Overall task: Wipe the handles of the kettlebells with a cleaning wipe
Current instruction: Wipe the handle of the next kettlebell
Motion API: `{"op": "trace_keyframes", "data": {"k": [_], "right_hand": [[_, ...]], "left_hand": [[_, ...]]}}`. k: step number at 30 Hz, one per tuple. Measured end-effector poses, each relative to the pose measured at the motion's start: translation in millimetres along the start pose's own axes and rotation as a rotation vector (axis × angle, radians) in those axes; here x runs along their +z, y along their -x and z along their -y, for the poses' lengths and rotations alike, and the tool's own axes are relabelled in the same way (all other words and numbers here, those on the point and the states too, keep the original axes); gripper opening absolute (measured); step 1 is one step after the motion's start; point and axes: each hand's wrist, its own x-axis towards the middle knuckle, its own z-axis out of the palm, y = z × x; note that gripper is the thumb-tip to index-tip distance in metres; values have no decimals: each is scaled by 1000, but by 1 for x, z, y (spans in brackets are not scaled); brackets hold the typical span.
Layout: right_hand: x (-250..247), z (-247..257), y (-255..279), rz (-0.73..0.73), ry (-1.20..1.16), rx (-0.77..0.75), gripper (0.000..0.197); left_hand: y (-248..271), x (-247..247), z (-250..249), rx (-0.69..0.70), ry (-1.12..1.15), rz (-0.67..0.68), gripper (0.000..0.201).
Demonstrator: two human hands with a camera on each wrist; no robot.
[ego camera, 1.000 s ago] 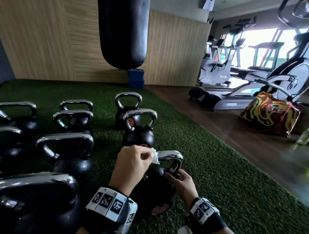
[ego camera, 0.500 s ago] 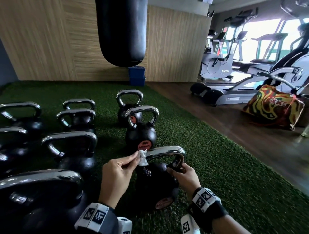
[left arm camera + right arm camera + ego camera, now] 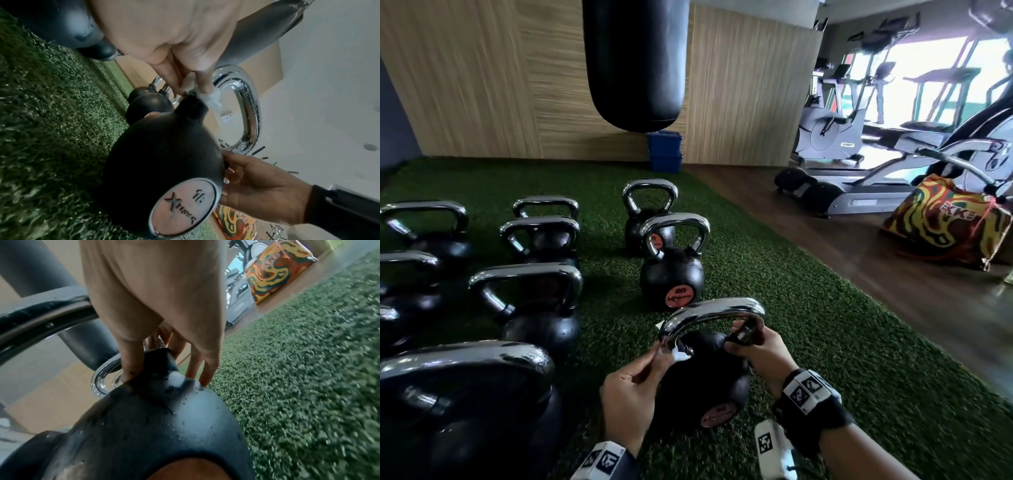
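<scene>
A black kettlebell (image 3: 698, 383) with a chrome handle (image 3: 709, 308) stands on the green turf just in front of me. My left hand (image 3: 633, 390) pinches a small white wipe (image 3: 678, 354) against the lower left leg of that handle, where it meets the ball; the left wrist view shows the wipe (image 3: 207, 97) pressed at that joint. My right hand (image 3: 760, 349) grips the right base of the handle, thumb and fingers (image 3: 131, 356) round the black neck. Several more kettlebells (image 3: 671, 267) stand in rows to the left and beyond.
A black punching bag (image 3: 635, 61) hangs above the far turf. A blue bin (image 3: 665, 150) stands against the wooden wall. Right of the turf lies wood floor with a colourful bag (image 3: 945, 222) and cardio machines (image 3: 876, 164).
My left hand has slid the wipe from the top left of the handle down its left leg to the base. The right hand has kept its hold on the right base.
</scene>
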Motion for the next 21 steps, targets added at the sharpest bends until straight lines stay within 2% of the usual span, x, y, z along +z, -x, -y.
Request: {"op": "trace_keyframes", "data": {"k": [6,11,13,16,21], "right_hand": [[-4,-7,6,-4,27,-56,31],[-21,-4,26,65,129,-96,45],[-32,-5,38,126,212,-119,49],[-44,-3,56,153,433,-151,41],[-28,19,77,239,732,-348,35]], "left_hand": [[2,6,-6,49,-98,-87,32],[-20,7,-9,106,-254,-69,30],[-35,13,-13,91,-330,-46,31],[-63,28,-19,86,-407,17,27],[-92,68,-34,33,-425,181,27]]}}
